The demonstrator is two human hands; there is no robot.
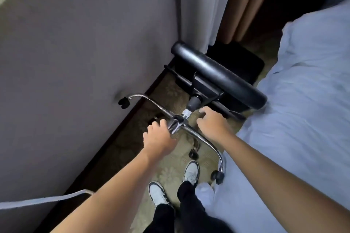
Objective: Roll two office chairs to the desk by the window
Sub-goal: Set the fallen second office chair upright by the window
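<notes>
The tipped office chair [217,73] lies on the carpet [170,174] between wall [75,53], left, and bed [306,100], right.

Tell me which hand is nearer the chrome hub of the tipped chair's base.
Left. The left hand is wrapped around the chrome hub itself. The right hand hovers open just to the hub's right, beside the gas column, touching nothing.

tipped chair [217,73] wedged between wall [85,53], bed [303,100]
</notes>
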